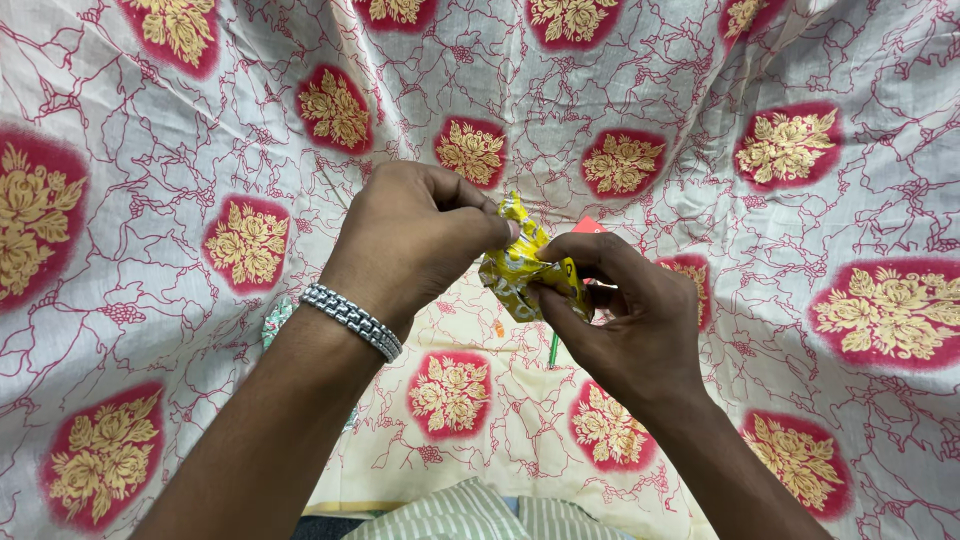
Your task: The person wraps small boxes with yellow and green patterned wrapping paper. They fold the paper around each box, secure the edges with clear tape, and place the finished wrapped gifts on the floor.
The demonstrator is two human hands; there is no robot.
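A small crumpled yellow wrapper (520, 268) with white markings is pinched between both hands, held above a patterned cloth. My left hand (412, 240) grips its upper edge with thumb and fingers; a silver link bracelet (350, 320) sits on that wrist. My right hand (625, 320) holds the lower part from the right, thumb pressed on the foil. A thin green stick (553, 349) pokes down below the right hand, and a red bit (590, 226) shows just above it.
A cream cloth (800, 250) with dark red vine lines and red-and-gold flower patches fills the view, creased in folds. A striped green-and-white garment (470, 515) shows at the bottom edge. A small orange speck (498, 328) lies on the cloth.
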